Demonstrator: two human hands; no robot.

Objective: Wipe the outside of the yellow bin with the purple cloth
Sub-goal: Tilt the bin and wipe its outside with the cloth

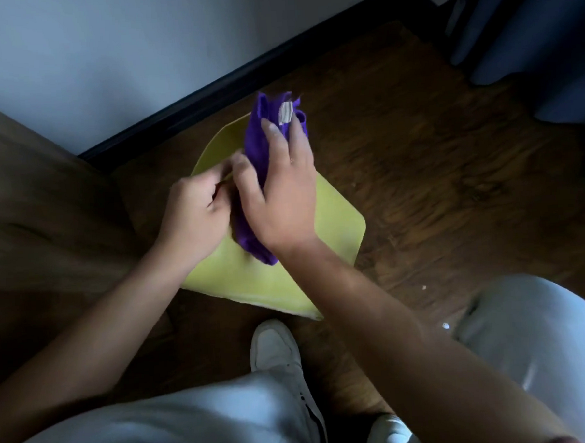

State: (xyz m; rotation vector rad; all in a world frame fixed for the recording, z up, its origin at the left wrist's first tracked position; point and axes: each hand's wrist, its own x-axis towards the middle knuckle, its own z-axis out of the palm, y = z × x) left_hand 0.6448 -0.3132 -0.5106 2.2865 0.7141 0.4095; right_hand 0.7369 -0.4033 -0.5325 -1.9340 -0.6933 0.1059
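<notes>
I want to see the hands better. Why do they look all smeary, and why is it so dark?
Head view: the left hand and purple cloth are smeared by motion blur; the room is dim, so the yellow bin and wooden floor look dull.

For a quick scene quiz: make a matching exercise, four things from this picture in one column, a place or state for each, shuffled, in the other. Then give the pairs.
Things:
1. purple cloth
2. yellow bin
3. white shoe
4. dark baseboard

Places or states:
A. runs along the foot of the wall
B. bunched up between both hands
C. on the wooden floor under the hands
D. on the floor just near of the bin, toward the person

Pairs: 1-B, 2-C, 3-D, 4-A
</notes>
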